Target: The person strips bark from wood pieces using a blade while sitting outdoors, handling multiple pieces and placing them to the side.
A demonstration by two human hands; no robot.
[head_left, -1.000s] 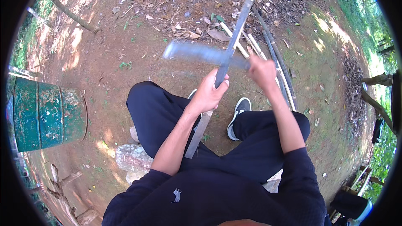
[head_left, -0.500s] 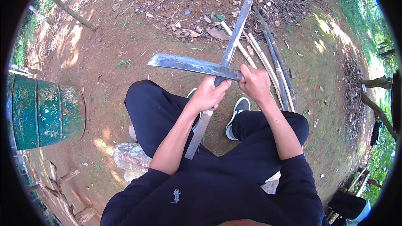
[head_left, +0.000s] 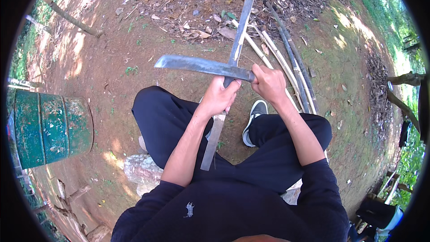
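Note:
My right hand [head_left: 268, 83] is closed round the handle of a machete [head_left: 199, 66]. Its wide, worn metal blade points left and crosses over a long, dark split bamboo strip [head_left: 240, 33]. My left hand [head_left: 219, 95] grips that strip just below the crossing, fingers wrapped round it. From there the strip runs away from me past the upper edge, while its near end [head_left: 210, 148] hangs between my knees. A pale scraped patch shows on the strip above the blade. Whether the edge bites into the bamboo I cannot tell.
Several pale and dark bamboo strips [head_left: 280, 60] lie on the ground beyond my right shoe [head_left: 255, 118]. To the left stands a rusty green drum [head_left: 53, 127]. A log [head_left: 141, 170] is by my left thigh. Dry leaves [head_left: 201, 29] litter the soil ahead.
The far end of the bamboo strip has swung left, and the strip stands steeper in view. Both hands and the machete have shifted slightly left, with their grips kept.

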